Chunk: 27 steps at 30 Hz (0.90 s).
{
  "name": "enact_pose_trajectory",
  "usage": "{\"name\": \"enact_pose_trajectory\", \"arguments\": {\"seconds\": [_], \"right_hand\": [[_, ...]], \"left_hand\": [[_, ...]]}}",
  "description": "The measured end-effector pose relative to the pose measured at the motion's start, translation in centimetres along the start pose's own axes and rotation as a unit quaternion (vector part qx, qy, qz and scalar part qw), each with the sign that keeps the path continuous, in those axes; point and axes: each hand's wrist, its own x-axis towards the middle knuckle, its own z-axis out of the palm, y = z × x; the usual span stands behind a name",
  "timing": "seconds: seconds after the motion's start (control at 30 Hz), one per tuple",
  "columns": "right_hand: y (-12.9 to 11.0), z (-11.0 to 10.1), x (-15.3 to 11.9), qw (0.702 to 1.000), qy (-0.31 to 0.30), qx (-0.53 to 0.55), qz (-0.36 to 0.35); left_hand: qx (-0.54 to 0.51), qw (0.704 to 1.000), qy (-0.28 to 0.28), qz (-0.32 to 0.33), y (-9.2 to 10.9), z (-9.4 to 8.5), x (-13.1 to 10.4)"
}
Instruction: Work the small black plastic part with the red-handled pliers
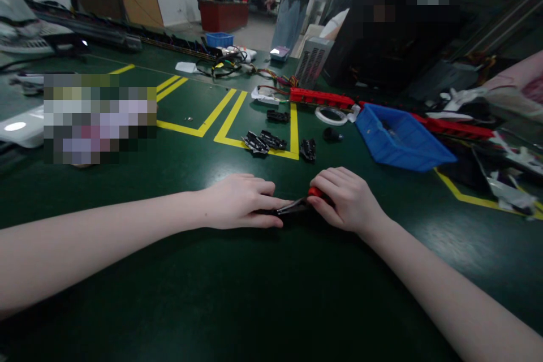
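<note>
In the middle of the green table, my right hand [343, 198] is closed around the red handle of a pair of pliers [297, 205]. The slim metal jaws point left and meet a small black part [267, 212]. My left hand [237, 201] pinches that part between thumb and fingers, which hide most of it. Beyond the hands lie similar-looking black plastic pieces [272, 140], some inside a yellow-taped outline and one black piece [307, 150] just to its right.
A blue bin [403, 141] stands to the right, near a red strip [322, 97] and a white ring [331, 116]. Cables [229, 65] and a grey metal box [314, 59] lie farther back. A person [292, 5] stands beyond the table. Yellow tape [220, 116] marks the green tabletop [190, 294].
</note>
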Motion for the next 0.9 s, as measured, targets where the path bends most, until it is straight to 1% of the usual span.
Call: {"name": "enact_pose_trajectory", "arguments": {"seconds": [0.17, 0.4, 0.67, 0.73, 0.9], "right_hand": [[-0.04, -0.08, 0.07, 1.0, -0.011, 0.006, -0.002], [-0.07, -0.09, 0.21, 1.0, -0.014, 0.011, -0.005], [-0.04, -0.1, 0.18, 1.0, -0.006, -0.014, -0.013], [-0.06, -0.13, 0.15, 1.0, 0.003, -0.024, -0.017], [-0.14, -0.21, -0.03, 0.996, 0.059, -0.062, -0.017]], "left_hand": [[-0.018, 1.0, -0.006, 0.001, -0.05, -0.09, -0.01], [-0.013, 1.0, -0.001, 0.003, -0.12, 0.19, -0.05], [-0.009, 1.0, 0.011, 0.001, -0.05, 0.36, -0.02], [-0.008, 1.0, 0.011, 0.002, -0.08, 0.34, -0.03], [-0.028, 1.0, 0.004, -0.007, -0.08, 0.12, -0.03]]}}
